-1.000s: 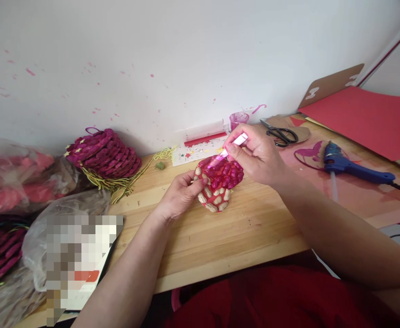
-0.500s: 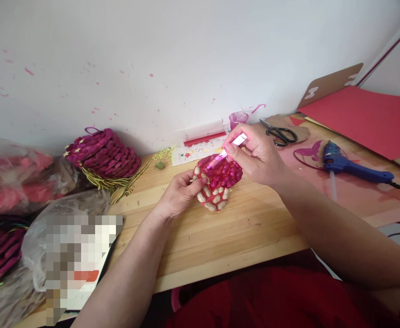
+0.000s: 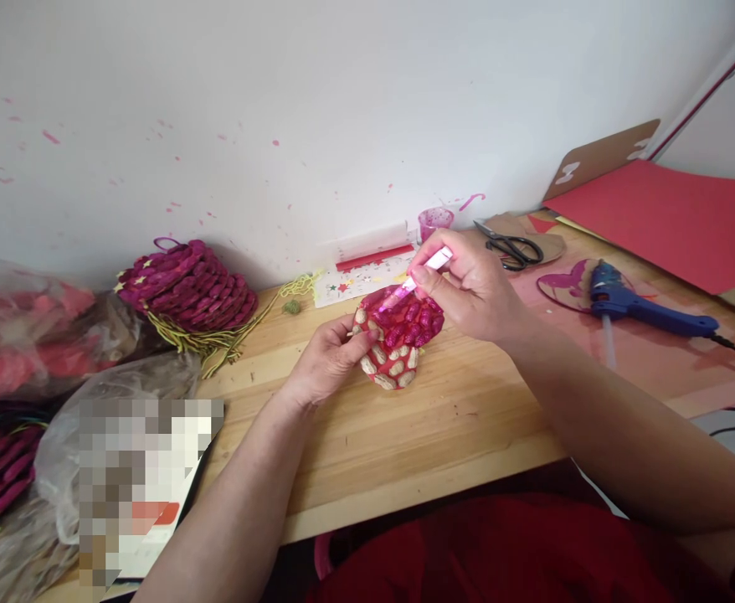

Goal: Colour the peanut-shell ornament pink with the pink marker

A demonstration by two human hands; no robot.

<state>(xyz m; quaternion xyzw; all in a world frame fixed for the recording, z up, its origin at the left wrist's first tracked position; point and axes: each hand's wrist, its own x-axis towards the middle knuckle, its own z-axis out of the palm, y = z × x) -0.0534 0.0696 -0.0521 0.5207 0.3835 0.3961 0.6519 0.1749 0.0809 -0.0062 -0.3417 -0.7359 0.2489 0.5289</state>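
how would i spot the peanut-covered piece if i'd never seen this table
Start at the wooden table, then find the left hand over it. It grips the peanut-covered piece, while the right hand points a white-handled tool at it. Unlike the magenta bundle farther left, this piece mixes glossy magenta lumps with bare tan peanuts.

Two hands in play, one left hand (image 3: pixel 330 360), one right hand (image 3: pixel 471 289)! One white-handled tool (image 3: pixel 438 258), one peanut-studded piece (image 3: pixel 398 368); now one pair of scissors (image 3: pixel 521 251), one blue glue gun (image 3: pixel 656 311), one pink-stained cup (image 3: pixel 435 221), two magenta bundles (image 3: pixel 188 289)!
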